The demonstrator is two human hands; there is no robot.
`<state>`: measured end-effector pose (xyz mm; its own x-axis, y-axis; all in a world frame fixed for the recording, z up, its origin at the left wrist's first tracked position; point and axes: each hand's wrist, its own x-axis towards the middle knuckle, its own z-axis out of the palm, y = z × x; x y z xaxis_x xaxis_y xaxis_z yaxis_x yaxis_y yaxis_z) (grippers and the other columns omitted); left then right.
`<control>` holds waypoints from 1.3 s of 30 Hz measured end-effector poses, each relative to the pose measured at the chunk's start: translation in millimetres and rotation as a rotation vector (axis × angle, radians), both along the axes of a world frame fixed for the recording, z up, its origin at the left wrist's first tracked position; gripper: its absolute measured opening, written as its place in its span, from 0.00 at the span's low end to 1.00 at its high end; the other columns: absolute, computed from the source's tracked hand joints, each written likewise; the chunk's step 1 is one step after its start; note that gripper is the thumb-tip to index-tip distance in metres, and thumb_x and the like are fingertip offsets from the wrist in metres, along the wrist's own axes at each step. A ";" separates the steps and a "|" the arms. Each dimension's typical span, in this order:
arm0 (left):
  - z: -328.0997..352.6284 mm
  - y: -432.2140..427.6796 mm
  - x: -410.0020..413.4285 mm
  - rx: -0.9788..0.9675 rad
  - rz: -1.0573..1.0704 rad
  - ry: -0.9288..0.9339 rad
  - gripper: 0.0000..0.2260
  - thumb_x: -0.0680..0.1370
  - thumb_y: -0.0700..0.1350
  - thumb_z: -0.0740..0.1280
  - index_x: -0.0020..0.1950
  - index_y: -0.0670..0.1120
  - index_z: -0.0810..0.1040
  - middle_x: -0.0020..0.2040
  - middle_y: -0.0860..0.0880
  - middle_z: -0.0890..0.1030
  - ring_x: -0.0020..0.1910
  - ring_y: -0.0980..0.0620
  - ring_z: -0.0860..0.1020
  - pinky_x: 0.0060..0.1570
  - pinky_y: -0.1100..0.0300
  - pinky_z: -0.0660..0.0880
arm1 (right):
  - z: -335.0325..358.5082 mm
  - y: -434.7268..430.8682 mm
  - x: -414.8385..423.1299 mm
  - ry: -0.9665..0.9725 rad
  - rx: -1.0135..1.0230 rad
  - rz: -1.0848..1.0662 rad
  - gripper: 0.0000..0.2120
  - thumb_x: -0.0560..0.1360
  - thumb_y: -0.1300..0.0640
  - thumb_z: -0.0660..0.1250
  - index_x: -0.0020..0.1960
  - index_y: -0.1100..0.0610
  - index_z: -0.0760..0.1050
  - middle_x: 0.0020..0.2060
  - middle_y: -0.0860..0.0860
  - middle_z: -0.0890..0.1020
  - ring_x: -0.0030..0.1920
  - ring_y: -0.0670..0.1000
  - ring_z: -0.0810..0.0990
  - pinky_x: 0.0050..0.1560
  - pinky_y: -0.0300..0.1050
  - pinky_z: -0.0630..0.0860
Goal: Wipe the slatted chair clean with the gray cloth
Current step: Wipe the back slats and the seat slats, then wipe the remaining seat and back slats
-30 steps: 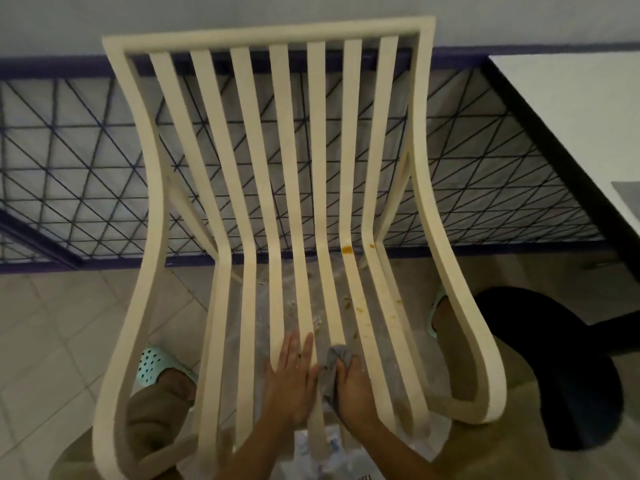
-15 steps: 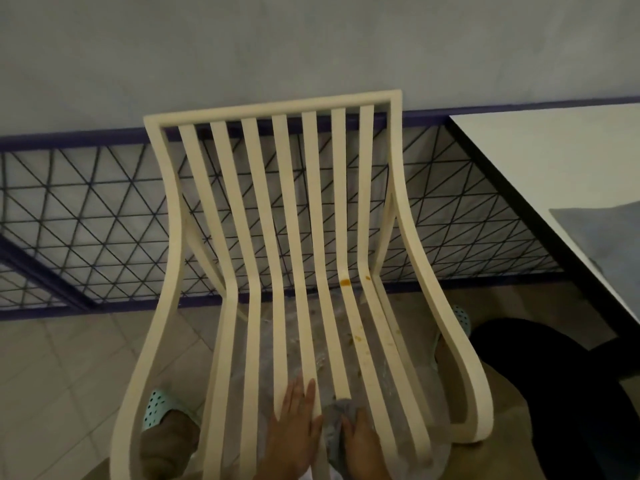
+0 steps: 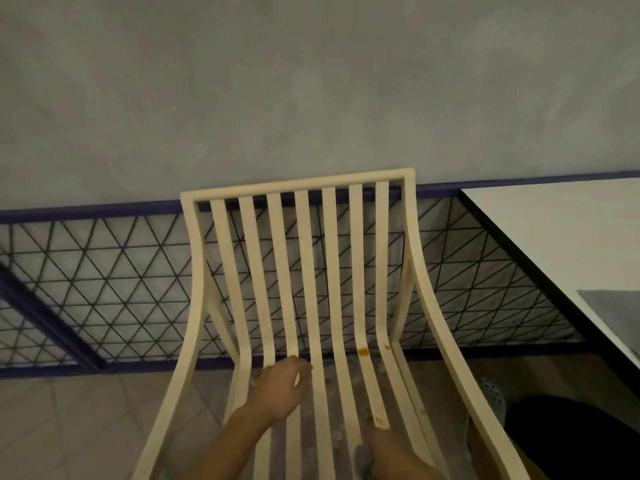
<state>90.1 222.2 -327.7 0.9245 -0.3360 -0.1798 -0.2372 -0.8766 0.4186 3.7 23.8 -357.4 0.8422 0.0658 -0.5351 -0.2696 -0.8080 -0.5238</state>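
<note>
Your left hand (image 3: 282, 389) rests w/ loosely curled fingers on the seat slats; your right hand (image 3: 388, 452) bunches the gray cloth (image 3: 363, 459) at the seat's front. Cloth's soft & limp, so keep it wadded; the slatted chair (image 3: 304, 271) looks stiff & prob light, so brace a slat.

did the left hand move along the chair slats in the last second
Yes. The left hand went up the slats toward the seat bend, about level with the orange stain; earlier it lay well below the stain, beside the right hand.

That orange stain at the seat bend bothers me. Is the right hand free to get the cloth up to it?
Probably yes: the slat between the right hand and the stain is bare.
</note>
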 end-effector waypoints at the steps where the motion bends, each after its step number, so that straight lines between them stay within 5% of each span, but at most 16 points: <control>1: 16.0 0.1 13.8 0.007 -0.009 -0.030 0.14 0.81 0.46 0.60 0.66 0.52 0.76 0.62 0.54 0.76 0.59 0.53 0.76 0.59 0.58 0.72 | 3.8 -5.0 16.3 -0.077 0.042 -0.030 0.16 0.78 0.60 0.62 0.65 0.59 0.68 0.59 0.53 0.76 0.56 0.52 0.76 0.55 0.42 0.71; 6: 101.7 0.8 100.9 -0.060 0.024 -0.233 0.13 0.81 0.46 0.61 0.66 0.51 0.75 0.64 0.52 0.77 0.62 0.53 0.75 0.61 0.58 0.71 | 73.9 -19.5 119.2 -0.509 0.292 -0.054 0.03 0.76 0.54 0.67 0.49 0.51 0.79 0.44 0.46 0.82 0.46 0.41 0.80 0.51 0.42 0.79; 9: 150.6 -4.2 154.6 -0.087 0.018 -0.392 0.15 0.81 0.45 0.61 0.67 0.48 0.75 0.64 0.50 0.76 0.63 0.52 0.74 0.60 0.59 0.70 | 124.9 -21.7 184.9 -0.902 0.149 0.025 0.09 0.77 0.49 0.67 0.54 0.49 0.81 0.56 0.45 0.72 0.57 0.45 0.72 0.56 0.40 0.72; 12: 182.8 -12.1 201.0 -0.148 0.014 -0.543 0.15 0.80 0.45 0.62 0.66 0.47 0.75 0.63 0.49 0.77 0.62 0.50 0.75 0.60 0.57 0.70 | 175.1 -22.4 240.6 -1.142 0.052 0.070 0.11 0.77 0.47 0.66 0.56 0.49 0.79 0.51 0.49 0.68 0.51 0.48 0.71 0.49 0.43 0.75; 15: 198.1 -20.5 241.8 -0.145 -0.018 -0.677 0.15 0.80 0.45 0.62 0.66 0.47 0.74 0.63 0.49 0.76 0.61 0.49 0.73 0.61 0.53 0.69 | 205.4 -17.6 293.3 -1.323 0.029 0.124 0.12 0.76 0.59 0.68 0.59 0.55 0.78 0.51 0.53 0.69 0.47 0.51 0.73 0.48 0.51 0.77; 19: 190.4 -31.9 274.6 -0.010 -0.027 -0.649 0.17 0.82 0.51 0.57 0.70 0.49 0.70 0.67 0.49 0.73 0.65 0.47 0.70 0.63 0.48 0.64 | 189.3 -6.6 342.0 -1.392 0.045 0.198 0.13 0.72 0.68 0.66 0.55 0.60 0.80 0.49 0.57 0.72 0.48 0.55 0.75 0.46 0.55 0.78; 26: 156.2 -45.6 284.4 0.014 0.112 -0.858 0.14 0.82 0.52 0.55 0.59 0.48 0.75 0.54 0.48 0.78 0.55 0.45 0.73 0.56 0.51 0.61 | 144.6 0.2 347.4 -1.445 0.107 0.178 0.16 0.74 0.58 0.58 0.52 0.61 0.82 0.48 0.58 0.76 0.50 0.54 0.74 0.49 0.43 0.75; 31: 149.3 -43.6 284.3 -0.016 0.101 -0.912 0.16 0.81 0.53 0.53 0.58 0.47 0.76 0.51 0.49 0.78 0.53 0.46 0.73 0.55 0.53 0.60 | 87.7 -5.0 339.2 -1.387 0.105 0.213 0.12 0.70 0.70 0.69 0.52 0.61 0.83 0.51 0.58 0.78 0.52 0.55 0.76 0.51 0.45 0.77; 36: 150.6 -45.4 285.9 -0.017 0.118 -0.917 0.16 0.81 0.54 0.53 0.59 0.47 0.76 0.54 0.49 0.78 0.54 0.47 0.73 0.57 0.53 0.60 | 44.5 -6.9 318.0 -1.286 0.194 0.201 0.10 0.68 0.71 0.69 0.48 0.64 0.84 0.50 0.61 0.80 0.54 0.51 0.75 0.62 0.31 0.69; 39: 148.0 -46.8 286.5 -0.027 0.126 -0.931 0.16 0.81 0.53 0.54 0.59 0.48 0.76 0.53 0.50 0.78 0.53 0.48 0.73 0.57 0.54 0.60 | 23.9 -10.0 310.2 -1.223 0.259 0.213 0.11 0.64 0.74 0.71 0.44 0.63 0.84 0.47 0.60 0.83 0.51 0.49 0.77 0.61 0.29 0.70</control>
<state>376.6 175.4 -179.7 0.7224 -0.2166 0.6567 -0.3903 -0.9117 0.1286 313.9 13.8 -333.6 0.7355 0.2468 0.6309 0.6228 -0.6128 -0.4864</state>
